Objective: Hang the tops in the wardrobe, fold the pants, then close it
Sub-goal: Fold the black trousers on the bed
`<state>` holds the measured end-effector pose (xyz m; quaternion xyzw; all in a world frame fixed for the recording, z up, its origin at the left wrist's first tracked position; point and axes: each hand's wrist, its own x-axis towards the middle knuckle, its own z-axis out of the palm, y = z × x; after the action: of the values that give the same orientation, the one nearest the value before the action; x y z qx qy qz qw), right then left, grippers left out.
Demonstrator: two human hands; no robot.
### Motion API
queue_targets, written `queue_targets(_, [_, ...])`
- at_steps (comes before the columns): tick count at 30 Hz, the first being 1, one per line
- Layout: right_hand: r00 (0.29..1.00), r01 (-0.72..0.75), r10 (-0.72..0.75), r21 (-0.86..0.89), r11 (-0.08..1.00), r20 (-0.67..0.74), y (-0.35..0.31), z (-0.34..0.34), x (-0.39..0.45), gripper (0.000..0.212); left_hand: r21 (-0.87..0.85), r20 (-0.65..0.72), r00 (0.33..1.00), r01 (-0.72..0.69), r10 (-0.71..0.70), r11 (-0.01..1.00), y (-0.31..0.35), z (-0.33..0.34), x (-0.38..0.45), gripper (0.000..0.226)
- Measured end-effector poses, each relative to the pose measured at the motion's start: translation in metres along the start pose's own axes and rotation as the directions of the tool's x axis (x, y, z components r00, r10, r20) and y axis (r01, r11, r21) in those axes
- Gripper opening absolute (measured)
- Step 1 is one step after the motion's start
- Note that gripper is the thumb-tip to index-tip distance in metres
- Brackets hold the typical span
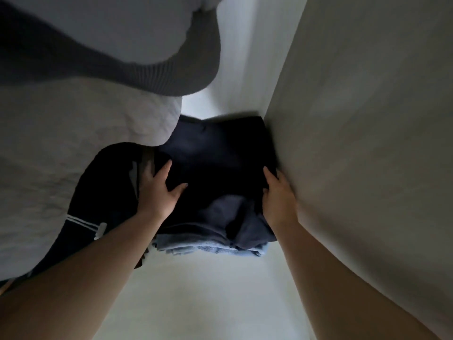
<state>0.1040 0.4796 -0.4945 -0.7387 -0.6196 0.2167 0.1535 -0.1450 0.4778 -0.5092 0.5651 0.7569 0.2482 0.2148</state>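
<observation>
Head view | left hand [157, 192] flat on folded pants [215, 173] | right hand [278, 197] grips their edge

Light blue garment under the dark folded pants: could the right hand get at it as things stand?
Probably yes. The light blue garment sticks out at the near edge of the stack, with bare wardrobe floor before it. The right hand lies along the dark pants' right side, just above.

Folded dark navy pants [215, 153] atop light-blue folded pants [208, 249], wardrobe floor [196, 290].
</observation>
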Motion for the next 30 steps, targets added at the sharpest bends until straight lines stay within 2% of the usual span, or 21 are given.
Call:
queue_targets(1, [1.0,-0.021,0.021,-0.025,0.999,0.005,-0.002,0.003,0.001,0.055,0.1,-0.031,1.0,0.003,0.0,0.995,0.001,-0.002,0.001,0.076])
queue_targets(2, [0.999,-0.004,0.003,-0.044,0.999,-0.045,-0.006,0.006,0.002,0.054,0.201,-0.082,0.99,-0.1,0.118,0.975,0.003,-0.005,0.003,0.077])
queue_targets(3, [0.988,0.064,-0.075,-0.087,0.994,-0.133,-0.012,0.007,0.001,0.052,0.284,-0.114,0.943,-0.272,0.314,0.92,0.007,-0.008,0.005,0.075])
queue_targets(4, [0.964,0.148,-0.177,-0.156,0.977,-0.198,-0.022,0.008,0.001,0.051,0.335,-0.111,0.862,-0.435,0.494,0.836,0.013,-0.009,0.007,0.071])
queue_targets(5, [0.942,0.213,-0.258,-0.211,0.954,-0.213,-0.032,0.007,0.001,0.052,0.368,-0.081,0.789,-0.544,0.609,0.754,0.022,-0.007,0.009,0.068])
queue_targets(6, [0.945,0.25,-0.29,-0.233,0.94,-0.154,-0.044,0.006,0.004,0.055,0.393,-0.039,0.757,-0.589,0.653,0.706,0.029,-0.003,0.014,0.068])
queue_targets(8, [0.967,0.252,-0.253,-0.267,0.93,0.032,-0.059,0.01,0.009,0.067,0.425,0.059,0.802,-0.559,0.594,0.712,0.039,0.008,0.023,0.076])
queue_targets(10, [0.969,0.235,-0.192,-0.352,0.906,0.152,-0.053,0.021,0.014,0.081,0.469,0.182,0.885,-0.461,0.428,0.754,0.036,0.018,0.034,0.09])
queue_targets(12, [0.969,0.217,-0.146,-0.411,0.885,0.198,-0.037,0.032,0.016,0.092,0.533,0.268,0.94,-0.327,0.211,0.78,0.024,0.026,0.042,0.098])
queue_targets(14, [0.968,0.224,-0.146,-0.44,0.87,0.204,-0.024,0.041,0.017,0.097,0.551,0.297,0.95,-0.255,0.098,0.795,0.014,0.032,0.043,0.101])
queue_targets(19, [0.96,0.244,-0.159,-0.411,0.879,0.23,-0.02,0.049,0.03,0.099,0.504,0.263,0.959,-0.228,0.104,0.833,0.007,0.041,0.046,0.098])
queue_targets(30, [0.948,0.239,-0.127,-0.384,0.892,0.293,-0.018,0.055,0.037,0.099,0.526,0.299,0.952,-0.223,0.067,0.821,0.007,0.044,0.049,0.096])
